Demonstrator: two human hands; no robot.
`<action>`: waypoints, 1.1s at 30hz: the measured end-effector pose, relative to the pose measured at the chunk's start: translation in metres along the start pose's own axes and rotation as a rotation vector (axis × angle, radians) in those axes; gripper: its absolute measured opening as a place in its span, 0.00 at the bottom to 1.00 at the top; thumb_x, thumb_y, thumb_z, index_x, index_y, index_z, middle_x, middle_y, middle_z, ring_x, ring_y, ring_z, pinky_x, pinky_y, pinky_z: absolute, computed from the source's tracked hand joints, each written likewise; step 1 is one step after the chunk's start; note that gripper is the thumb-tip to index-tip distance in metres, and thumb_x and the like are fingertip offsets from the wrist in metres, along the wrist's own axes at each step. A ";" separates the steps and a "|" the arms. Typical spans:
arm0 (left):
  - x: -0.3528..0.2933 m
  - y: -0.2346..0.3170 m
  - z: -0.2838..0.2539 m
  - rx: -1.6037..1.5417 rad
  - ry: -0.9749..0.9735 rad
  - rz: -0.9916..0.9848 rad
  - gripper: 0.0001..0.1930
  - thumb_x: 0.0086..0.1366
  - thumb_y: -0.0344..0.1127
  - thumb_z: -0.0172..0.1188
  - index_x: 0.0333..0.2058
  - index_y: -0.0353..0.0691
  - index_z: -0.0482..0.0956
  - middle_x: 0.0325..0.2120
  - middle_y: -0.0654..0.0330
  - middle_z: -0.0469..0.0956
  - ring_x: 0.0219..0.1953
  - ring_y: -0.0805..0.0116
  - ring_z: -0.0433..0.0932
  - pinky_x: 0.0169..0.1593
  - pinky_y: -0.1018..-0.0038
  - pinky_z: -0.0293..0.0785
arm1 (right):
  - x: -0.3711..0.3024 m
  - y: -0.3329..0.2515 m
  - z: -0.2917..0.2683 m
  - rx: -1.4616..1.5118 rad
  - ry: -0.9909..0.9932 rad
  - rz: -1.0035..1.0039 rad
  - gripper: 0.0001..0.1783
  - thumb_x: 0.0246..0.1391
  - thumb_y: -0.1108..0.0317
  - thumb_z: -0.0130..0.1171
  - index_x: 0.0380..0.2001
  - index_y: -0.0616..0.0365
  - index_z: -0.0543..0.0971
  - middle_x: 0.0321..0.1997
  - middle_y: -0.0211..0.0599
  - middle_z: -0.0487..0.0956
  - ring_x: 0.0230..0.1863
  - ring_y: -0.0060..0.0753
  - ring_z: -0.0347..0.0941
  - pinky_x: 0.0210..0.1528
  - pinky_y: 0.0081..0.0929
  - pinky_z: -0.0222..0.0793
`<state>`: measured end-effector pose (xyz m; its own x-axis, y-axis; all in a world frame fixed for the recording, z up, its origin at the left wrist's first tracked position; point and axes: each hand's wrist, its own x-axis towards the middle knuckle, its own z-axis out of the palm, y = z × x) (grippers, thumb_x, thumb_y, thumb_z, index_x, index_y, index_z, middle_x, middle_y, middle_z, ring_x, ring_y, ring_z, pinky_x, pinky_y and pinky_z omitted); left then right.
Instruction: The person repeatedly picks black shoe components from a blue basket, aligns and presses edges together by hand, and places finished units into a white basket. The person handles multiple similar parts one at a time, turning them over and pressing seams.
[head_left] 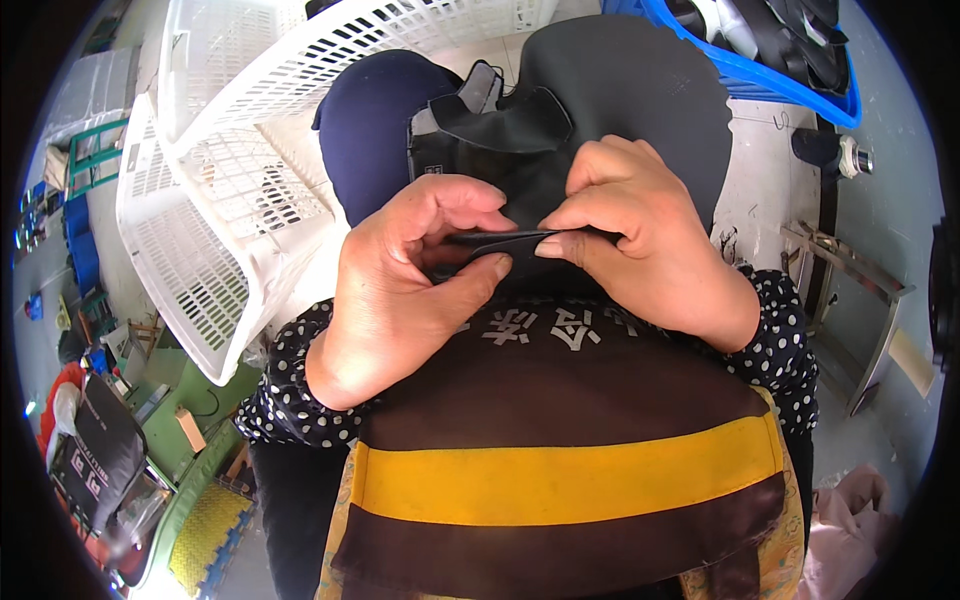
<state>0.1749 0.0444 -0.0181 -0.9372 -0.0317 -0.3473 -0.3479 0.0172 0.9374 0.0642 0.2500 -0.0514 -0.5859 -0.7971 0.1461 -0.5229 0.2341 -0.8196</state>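
I see bright light paling the white perforated crate (190,280), while edges bend and soften toward blackened corners.

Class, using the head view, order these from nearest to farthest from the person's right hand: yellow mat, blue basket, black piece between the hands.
1. Black piece: touching, pinched in the right hand.
2. Blue basket: apart from the hand, at upper right.
3. Yellow mat: at lower left, across the picture.

Workpiece (518,246): between left hand (395,275) and right hand (650,235), beyond apron band (570,472). Crates (190,275): forward and left of left hand. 1 bin (775,88): forward and right of right hand, items (820,62) inside.
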 end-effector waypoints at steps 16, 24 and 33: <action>0.001 -0.007 0.000 -0.100 0.081 0.061 0.28 0.59 0.08 0.63 0.57 0.34 0.72 0.47 0.56 0.82 0.53 0.67 0.83 0.58 0.71 0.80 | -0.002 -0.003 0.001 -0.047 0.073 0.005 0.10 0.45 0.78 0.76 0.28 0.57 0.83 0.28 0.29 0.75 0.33 0.33 0.70 0.40 0.30 0.64; 0.000 -0.004 0.001 -0.058 0.099 0.066 0.27 0.60 0.09 0.64 0.57 0.33 0.73 0.43 0.57 0.84 0.48 0.70 0.84 0.54 0.75 0.81 | 0.007 -0.012 0.000 -0.217 0.025 -0.111 0.11 0.44 0.71 0.76 0.27 0.54 0.80 0.29 0.30 0.77 0.34 0.38 0.75 0.47 0.37 0.66; -0.005 -0.008 -0.013 0.437 0.075 0.238 0.09 0.60 0.20 0.72 0.39 0.35 0.85 0.31 0.66 0.81 0.34 0.78 0.78 0.38 0.78 0.74 | 0.010 -0.010 0.010 -0.232 -0.086 -0.164 0.13 0.53 0.68 0.70 0.24 0.56 0.75 0.23 0.35 0.75 0.30 0.43 0.75 0.46 0.40 0.67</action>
<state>0.1824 0.0316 -0.0241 -0.9931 -0.0475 -0.1077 -0.1175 0.4492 0.8857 0.0702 0.2338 -0.0473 -0.4323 -0.8767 0.2108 -0.7397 0.2111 -0.6390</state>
